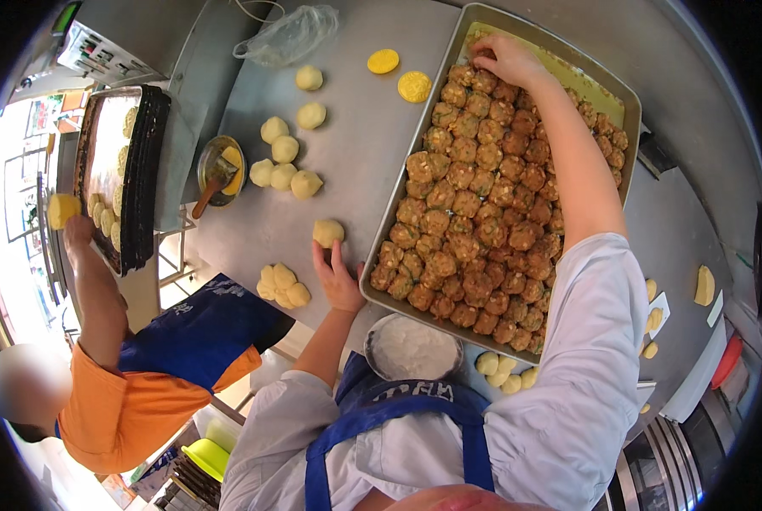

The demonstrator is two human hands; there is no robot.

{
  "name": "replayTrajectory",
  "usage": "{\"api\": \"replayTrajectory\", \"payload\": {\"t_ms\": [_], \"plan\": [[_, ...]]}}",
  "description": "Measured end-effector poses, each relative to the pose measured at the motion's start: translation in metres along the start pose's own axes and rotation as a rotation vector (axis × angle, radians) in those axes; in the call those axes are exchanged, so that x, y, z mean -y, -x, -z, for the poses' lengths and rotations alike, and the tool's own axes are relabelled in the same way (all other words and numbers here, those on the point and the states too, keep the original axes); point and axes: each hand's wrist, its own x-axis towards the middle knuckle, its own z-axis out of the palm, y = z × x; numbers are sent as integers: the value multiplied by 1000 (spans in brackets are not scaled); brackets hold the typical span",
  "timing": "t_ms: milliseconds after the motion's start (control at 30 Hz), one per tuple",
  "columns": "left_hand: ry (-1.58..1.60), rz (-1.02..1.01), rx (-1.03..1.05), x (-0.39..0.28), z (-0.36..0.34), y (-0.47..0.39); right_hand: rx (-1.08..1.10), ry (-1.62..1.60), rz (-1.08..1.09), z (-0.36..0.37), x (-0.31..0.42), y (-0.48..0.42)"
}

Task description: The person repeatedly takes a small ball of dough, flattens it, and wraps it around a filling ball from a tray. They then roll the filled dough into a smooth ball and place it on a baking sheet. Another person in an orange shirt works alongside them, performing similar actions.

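Note:
My left hand is on the steel table with its fingers apart, two fingertips touching the near side of a pale dough ball. My right hand reaches into the far end of a large metal tray, its fingers curled around a brown filling ball. Rows of similar filling balls cover most of the tray, some stacked on others. Greenish liquid or grease coats its bare far corner. Several more dough balls lie left of the tray, and a cluster of dough pieces sits left of my left hand.
Two yellow embossed discs lie beside the tray. A bowl with a brush stands left; a bowl of white flour is against my apron. A co-worker holds a yellow object by stacked baking trays. A plastic bag lies behind.

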Motion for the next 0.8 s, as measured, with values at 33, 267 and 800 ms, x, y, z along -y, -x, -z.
{"api": "replayTrajectory", "payload": {"t_ms": [33,267,800], "plan": [[5,10,6,0,0,1,1,1,-24,1,2,1],[1,17,23,0,1,-1,-85,101,31,0,7,6],[-4,20,32,6,-3,0,-41,-228,-69,43,3,23]]}}
